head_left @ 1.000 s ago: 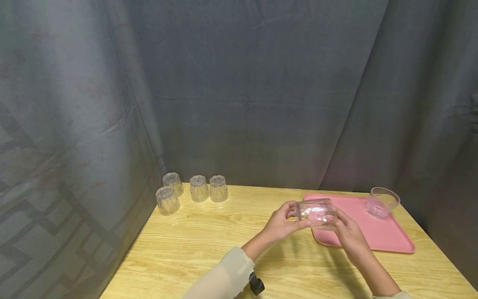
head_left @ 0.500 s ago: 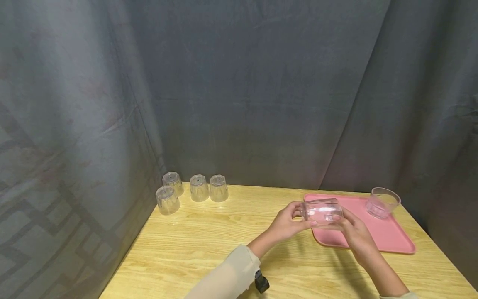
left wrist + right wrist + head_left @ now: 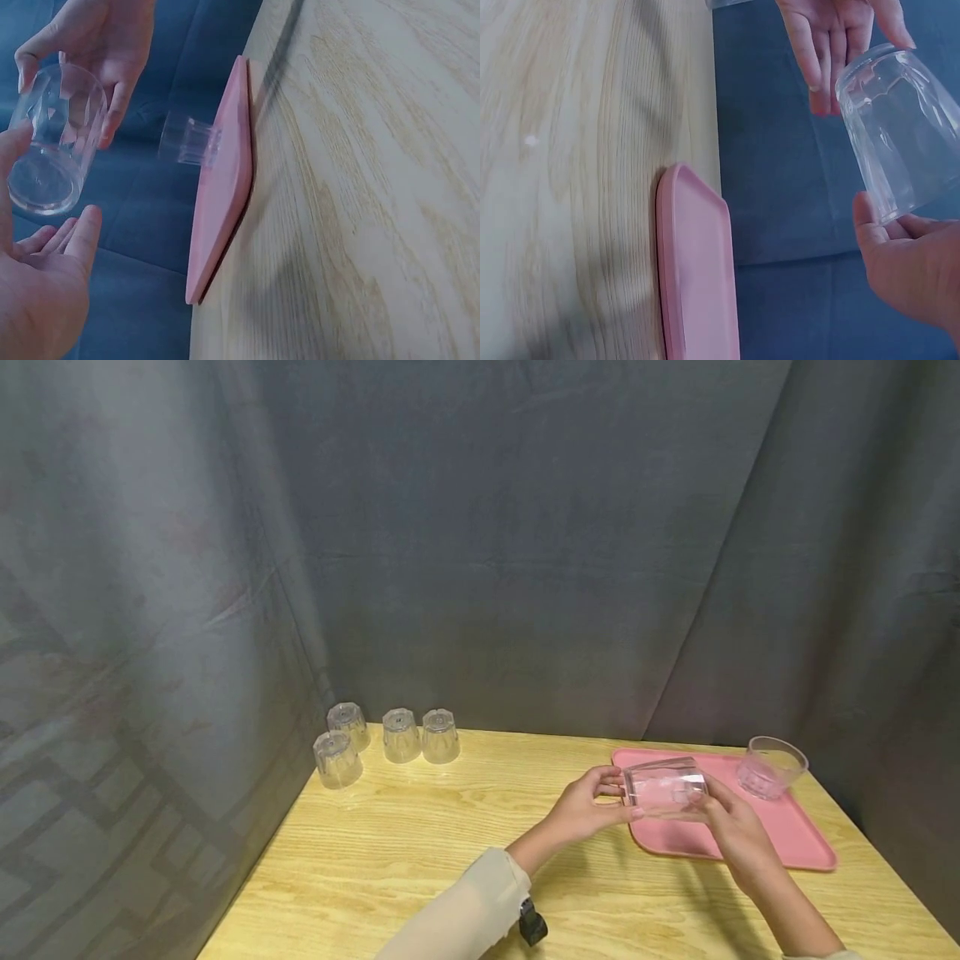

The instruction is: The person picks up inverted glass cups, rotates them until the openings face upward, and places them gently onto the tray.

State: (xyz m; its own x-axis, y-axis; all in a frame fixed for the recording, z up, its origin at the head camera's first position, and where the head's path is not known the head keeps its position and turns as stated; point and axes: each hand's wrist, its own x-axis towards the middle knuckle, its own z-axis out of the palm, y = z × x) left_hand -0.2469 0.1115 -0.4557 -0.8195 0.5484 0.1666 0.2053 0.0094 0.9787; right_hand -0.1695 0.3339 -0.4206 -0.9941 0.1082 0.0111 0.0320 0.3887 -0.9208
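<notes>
A clear drinking glass is tilted on its side in the air, between my two hands and over the left part of the pink tray. With thumb and fingers at its right end, my right hand grips the glass. My left hand is at the other end. Its thumb appears to touch the glass, while the other fingers extend apart from it in the left wrist view. Another clear glass stands upright at the tray's back right.
Several clear glasses stand upside down at the back left of the wooden table. Grey curtains hang behind and at both sides. A black strap is at the left wrist.
Both hands and the glass between them have shifted a little to the right, further over the tray. The other glasses and the tray stay where they were.
</notes>
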